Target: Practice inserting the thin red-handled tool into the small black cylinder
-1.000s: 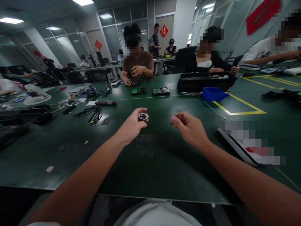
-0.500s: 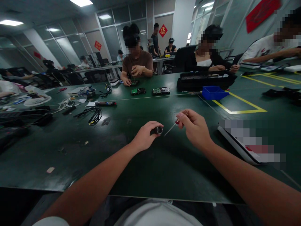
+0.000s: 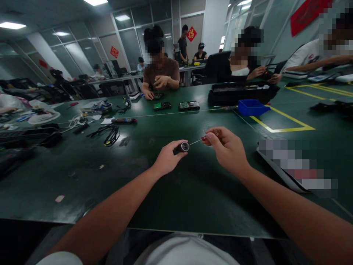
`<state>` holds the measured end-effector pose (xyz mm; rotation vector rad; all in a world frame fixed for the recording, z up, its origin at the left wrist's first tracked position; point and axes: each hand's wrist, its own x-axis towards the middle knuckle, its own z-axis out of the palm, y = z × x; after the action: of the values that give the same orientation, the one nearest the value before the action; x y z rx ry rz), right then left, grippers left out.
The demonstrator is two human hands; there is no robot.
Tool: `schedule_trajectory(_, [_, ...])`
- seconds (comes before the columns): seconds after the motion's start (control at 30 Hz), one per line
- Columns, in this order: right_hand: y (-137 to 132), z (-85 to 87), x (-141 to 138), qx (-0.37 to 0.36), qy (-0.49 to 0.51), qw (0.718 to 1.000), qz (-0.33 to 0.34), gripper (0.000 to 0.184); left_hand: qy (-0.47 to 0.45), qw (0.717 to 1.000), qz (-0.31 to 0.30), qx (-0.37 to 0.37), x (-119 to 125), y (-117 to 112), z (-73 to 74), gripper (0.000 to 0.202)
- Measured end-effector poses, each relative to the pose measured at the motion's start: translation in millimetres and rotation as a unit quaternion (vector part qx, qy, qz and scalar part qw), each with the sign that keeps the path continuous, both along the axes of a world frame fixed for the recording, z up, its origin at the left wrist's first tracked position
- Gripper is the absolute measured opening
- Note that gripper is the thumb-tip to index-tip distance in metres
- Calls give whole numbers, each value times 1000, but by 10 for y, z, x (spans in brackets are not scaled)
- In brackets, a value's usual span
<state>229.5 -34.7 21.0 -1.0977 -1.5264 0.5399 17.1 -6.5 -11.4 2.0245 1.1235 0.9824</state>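
My left hand (image 3: 167,159) is closed round a small dark cylinder with a silver ring at its end (image 3: 184,147), held just above the green table (image 3: 132,176). My right hand (image 3: 226,148) pinches a thin screwdriver (image 3: 196,141) with a reddish handle. Its metal tip points left and reaches the cylinder's open end. Both hands hover over the table's middle.
A blurred flat white and dark object (image 3: 289,169) lies right of my right hand. A blue bin (image 3: 251,107), a black case (image 3: 239,95), circuit boards (image 3: 176,106) and black cables (image 3: 109,134) lie farther off. Other people work at the far side.
My left hand turned the cylinder from facing up to facing right. My right hand brought the screwdriver's tip up to its open end.
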Motion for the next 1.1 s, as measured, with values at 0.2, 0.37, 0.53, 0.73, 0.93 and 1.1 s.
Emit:
schedule_trajectory(0.2, [2,1,-13,-6,4,1000,-11,21,9,1000,7,0,-6,-24,35,43])
schedule_trajectory(0.37, [-33,72,0,-29,-29,999,-23,26,16,1000,2,10,-30,-16,18,43])
schedule_trajectory(0.53, [-53,113,24,-48,-96,992,-64,38,17,1000,6,9,-34,-7,16,43])
schedule_trajectory(0.73, [-56,97,2,-39,-106,991,-65,38,16,1000,9,8,-30,-3,29,42])
schedule_trajectory(0.93, [-69,96,8,-29,-109,992,-50,34,14,1000,4,12,-34,0,16,42])
schedule_trajectory(1.1, [-65,67,27,-10,-106,994,0,27,10,1000,2,15,-46,-3,11,42])
